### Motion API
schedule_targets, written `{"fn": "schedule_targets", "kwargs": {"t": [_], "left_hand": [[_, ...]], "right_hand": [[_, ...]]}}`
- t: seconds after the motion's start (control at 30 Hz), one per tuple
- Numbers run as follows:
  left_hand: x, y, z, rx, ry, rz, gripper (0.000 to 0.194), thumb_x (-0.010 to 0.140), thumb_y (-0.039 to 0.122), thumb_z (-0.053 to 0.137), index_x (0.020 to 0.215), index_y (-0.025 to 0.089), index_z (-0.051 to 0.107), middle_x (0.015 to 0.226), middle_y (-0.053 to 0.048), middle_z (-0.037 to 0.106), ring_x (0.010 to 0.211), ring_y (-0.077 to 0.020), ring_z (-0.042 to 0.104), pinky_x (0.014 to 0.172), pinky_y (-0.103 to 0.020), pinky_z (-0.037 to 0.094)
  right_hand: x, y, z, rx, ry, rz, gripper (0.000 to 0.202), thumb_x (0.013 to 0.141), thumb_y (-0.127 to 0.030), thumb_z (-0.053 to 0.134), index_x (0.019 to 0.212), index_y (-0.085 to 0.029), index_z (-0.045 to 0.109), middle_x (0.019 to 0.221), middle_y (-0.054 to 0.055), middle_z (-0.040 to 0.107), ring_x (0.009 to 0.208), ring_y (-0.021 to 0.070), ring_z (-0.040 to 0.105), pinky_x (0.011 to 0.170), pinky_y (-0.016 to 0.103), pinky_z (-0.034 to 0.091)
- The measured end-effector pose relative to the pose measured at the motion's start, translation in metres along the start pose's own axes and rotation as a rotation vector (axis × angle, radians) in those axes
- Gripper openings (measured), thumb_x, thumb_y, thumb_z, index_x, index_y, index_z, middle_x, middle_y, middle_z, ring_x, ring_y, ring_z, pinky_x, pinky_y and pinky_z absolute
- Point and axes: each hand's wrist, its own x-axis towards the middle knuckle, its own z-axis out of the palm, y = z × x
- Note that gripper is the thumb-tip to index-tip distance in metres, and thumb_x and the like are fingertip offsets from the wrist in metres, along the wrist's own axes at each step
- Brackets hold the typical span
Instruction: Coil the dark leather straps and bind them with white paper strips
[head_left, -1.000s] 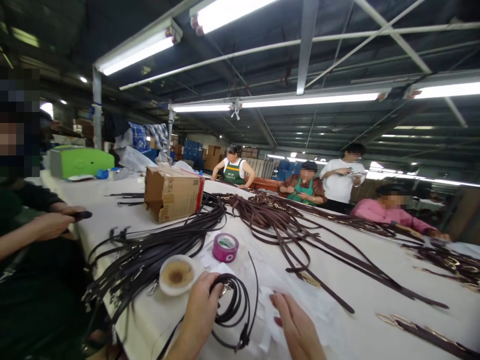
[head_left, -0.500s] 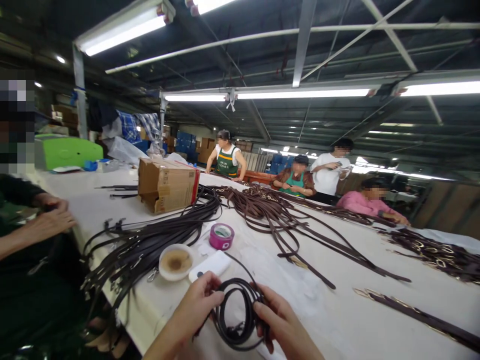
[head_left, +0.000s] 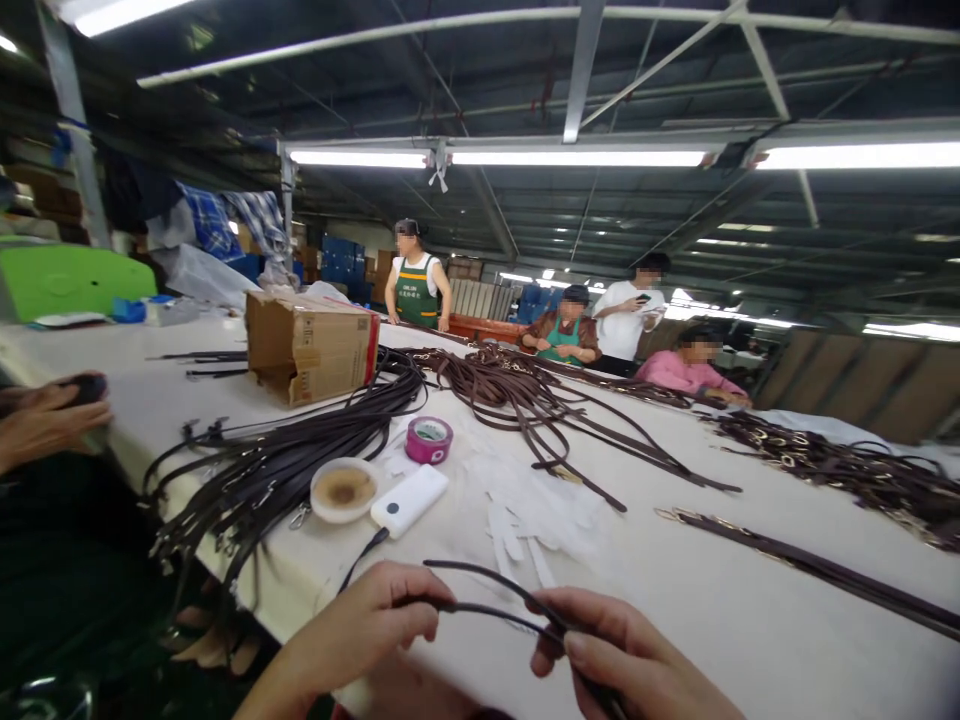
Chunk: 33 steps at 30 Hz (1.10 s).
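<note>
Close to the table's front edge, my left hand (head_left: pixel 386 615) pinches a dark leather strap (head_left: pixel 495 611) between thumb and fingers. My right hand (head_left: pixel 611 640) grips the same strap, where two strands meet and run down behind the fingers. One strand arches freely above the other, its tip pointing left. The strap's lower part is hidden by my right hand. Just beyond my left hand lies a white device (head_left: pixel 411 502) with a black cable. Beside it are a bowl (head_left: pixel 319 505) of brownish stuff and a purple tape roll (head_left: pixel 428 440).
Black straps with metal clips (head_left: pixel 322 435) overhang the left edge, near an open cardboard box (head_left: pixel 337 355). Brown straps (head_left: pixel 510 400) lie mid-table, with more straps (head_left: pixel 825 580) at right. White strips (head_left: pixel 517 510) lie ahead. Another person's hands (head_left: pixel 56 420) are at left; several people stand or sit beyond.
The coiled strap between my hands has been opened out into loose strands. My right hand has moved rightward, and the view has shifted, showing the white device and its cable more fully.
</note>
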Motion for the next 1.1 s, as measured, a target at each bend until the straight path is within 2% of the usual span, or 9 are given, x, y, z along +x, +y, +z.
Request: {"fn": "schedule_targets", "kwargs": {"t": [0.2, 0.37, 0.57, 0.67, 0.73, 0.83, 0.9, 0.97, 1.1], "left_hand": [[0.013, 0.003, 0.013, 0.108, -0.084, 0.068, 0.028, 0.079, 0.027, 0.048, 0.092, 0.018, 0.071, 0.068, 0.004, 0.057, 0.063, -0.0123, 0.049, 0.060, -0.021, 0.039], [0.031, -0.002, 0.026, 0.375, -0.058, 0.229, 0.025, 0.085, 0.030, 0.045, 0.083, 0.018, 0.067, 0.075, -0.001, 0.064, 0.074, -0.0164, 0.058, 0.069, -0.025, 0.043], [0.047, -0.010, 0.044, 0.576, 0.186, 0.430, 0.028, 0.085, 0.022, 0.047, 0.107, 0.017, 0.062, 0.112, -0.012, 0.066, 0.105, -0.0262, 0.060, 0.093, -0.041, 0.046], [0.047, -0.008, 0.062, 0.661, 0.240, 0.647, 0.060, 0.076, 0.013, 0.053, 0.135, 0.019, 0.045, 0.151, -0.014, 0.036, 0.137, -0.0310, 0.035, 0.110, -0.049, 0.033], [0.045, -0.003, 0.079, 0.693, 0.069, 0.768, 0.074, 0.076, 0.011, 0.055, 0.145, 0.025, 0.034, 0.158, -0.010, 0.025, 0.143, -0.0307, 0.024, 0.116, -0.051, 0.023], [0.042, 0.008, 0.104, 0.607, -0.231, 0.730, 0.055, 0.084, 0.015, 0.049, 0.138, 0.022, 0.044, 0.135, -0.012, 0.056, 0.125, -0.0282, 0.048, 0.107, -0.044, 0.034], [0.041, 0.014, 0.111, 0.505, -0.334, 0.587, 0.030, 0.090, 0.018, 0.043, 0.113, 0.019, 0.062, 0.106, -0.010, 0.067, 0.099, -0.0236, 0.059, 0.088, -0.034, 0.042], [0.039, 0.017, 0.109, 0.365, -0.390, 0.434, 0.019, 0.090, 0.022, 0.046, 0.087, 0.018, 0.064, 0.084, -0.005, 0.064, 0.079, -0.0174, 0.056, 0.072, -0.027, 0.039], [0.035, 0.018, 0.097, -0.313, -0.673, 0.081, 0.026, 0.090, 0.040, 0.051, 0.089, 0.016, 0.060, 0.057, 0.007, 0.038, 0.050, -0.0078, 0.027, 0.049, -0.022, 0.020]], "right_hand": [[-0.023, -0.002, -0.008, -0.148, 0.032, -0.092, 0.038, 0.079, -0.036, 0.070, 0.114, -0.021, 0.066, 0.081, 0.003, 0.072, 0.050, 0.0069, 0.053, 0.046, 0.020, 0.030], [-0.041, 0.013, -0.014, 0.098, 0.141, -0.105, 0.042, 0.074, -0.045, 0.076, 0.102, -0.015, 0.069, 0.066, 0.001, 0.066, 0.046, 0.0060, 0.049, 0.045, 0.019, 0.033], [-0.063, 0.034, -0.007, 0.343, 0.263, -0.101, 0.044, 0.070, -0.041, 0.080, 0.104, -0.015, 0.069, 0.070, 0.001, 0.065, 0.046, 0.0047, 0.049, 0.041, 0.017, 0.034], [-0.072, 0.038, -0.001, 0.376, 0.345, -0.089, 0.049, 0.068, -0.042, 0.081, 0.105, -0.014, 0.067, 0.066, 0.000, 0.063, 0.043, 0.0028, 0.045, 0.037, 0.014, 0.026], [-0.074, 0.038, 0.004, 0.379, 0.359, -0.076, 0.050, 0.067, -0.043, 0.081, 0.105, -0.014, 0.065, 0.064, -0.001, 0.063, 0.041, 0.0023, 0.043, 0.036, 0.014, 0.022], [-0.074, 0.033, 0.010, 0.340, 0.345, -0.081, 0.051, 0.068, -0.046, 0.078, 0.104, -0.015, 0.061, 0.064, -0.001, 0.062, 0.040, 0.0023, 0.039, 0.036, 0.015, 0.019], [-0.075, 0.026, 0.009, 0.259, 0.347, -0.094, 0.050, 0.071, -0.047, 0.075, 0.106, -0.016, 0.058, 0.064, -0.002, 0.061, 0.041, 0.0023, 0.036, 0.036, 0.016, 0.017], [-0.079, 0.017, 0.003, 0.101, 0.353, -0.105, 0.047, 0.075, -0.046, 0.072, 0.107, -0.016, 0.057, 0.066, -0.003, 0.060, 0.044, 0.0028, 0.035, 0.038, 0.016, 0.017], [-0.088, -0.008, -0.020, -0.209, 0.267, -0.096, 0.037, 0.079, -0.043, 0.067, 0.105, -0.017, 0.060, 0.070, -0.001, 0.064, 0.049, 0.0058, 0.039, 0.043, 0.019, 0.025]]}}
